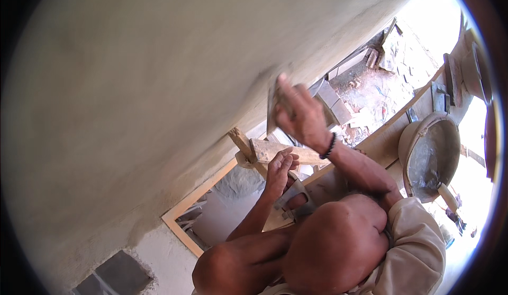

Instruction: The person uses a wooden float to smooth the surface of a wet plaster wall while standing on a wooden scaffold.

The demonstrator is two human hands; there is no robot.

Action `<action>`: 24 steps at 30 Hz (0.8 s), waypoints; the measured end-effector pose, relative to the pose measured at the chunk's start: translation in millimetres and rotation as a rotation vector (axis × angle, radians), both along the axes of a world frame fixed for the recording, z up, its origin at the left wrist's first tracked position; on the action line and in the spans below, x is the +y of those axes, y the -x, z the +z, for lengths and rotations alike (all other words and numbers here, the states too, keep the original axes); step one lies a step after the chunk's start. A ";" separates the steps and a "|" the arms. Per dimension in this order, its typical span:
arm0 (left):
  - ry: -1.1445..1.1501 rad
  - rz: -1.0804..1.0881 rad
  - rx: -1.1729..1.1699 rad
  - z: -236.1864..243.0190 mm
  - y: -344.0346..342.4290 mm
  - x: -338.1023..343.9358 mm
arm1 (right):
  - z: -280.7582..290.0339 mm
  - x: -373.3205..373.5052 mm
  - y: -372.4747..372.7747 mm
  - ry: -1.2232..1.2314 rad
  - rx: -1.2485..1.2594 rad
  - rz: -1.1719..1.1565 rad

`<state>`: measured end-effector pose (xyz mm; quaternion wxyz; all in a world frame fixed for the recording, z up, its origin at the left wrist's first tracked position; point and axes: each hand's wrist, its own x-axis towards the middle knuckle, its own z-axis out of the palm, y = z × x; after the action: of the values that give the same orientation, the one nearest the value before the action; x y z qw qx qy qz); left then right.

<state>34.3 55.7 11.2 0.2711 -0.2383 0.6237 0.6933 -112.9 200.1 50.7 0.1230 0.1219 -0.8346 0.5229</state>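
Note:
My right hand, with a dark beaded bracelet on its wrist, is closed around a plastering trowel. The trowel's flat blade is against the wet plastered wall; motion blurs the fingers and the handle is mostly hidden. Lower down, my left hand hangs in front of my knees beside a wooden beam. Its fingers are loosely bent and apart, and I see nothing held in them.
To the right, a basin with grey wet mix rests on wooden planks, a tool handle leaning at its rim. Another bucket stands beyond it. Rubble lies on the ground far below. A wooden frame borders an opening at lower left.

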 end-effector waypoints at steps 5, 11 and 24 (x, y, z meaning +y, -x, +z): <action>0.025 0.064 -0.043 -2.6 -13.3 -7.1 | 34.5 -8.6 33.3 0.090 0.134 -0.084; 0.048 0.075 -0.054 0.9 -3.7 -4.4 | -43.3 -38.9 -16.3 -0.171 0.038 0.154; 0.043 0.145 -0.046 4.4 -14.0 -20.9 | -36.6 -26.5 7.7 -0.118 0.120 0.049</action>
<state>48.3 34.8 15.7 0.2292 -0.3044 0.6134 0.6918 -120.6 173.6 14.2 0.1524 0.1806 -0.8519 0.4674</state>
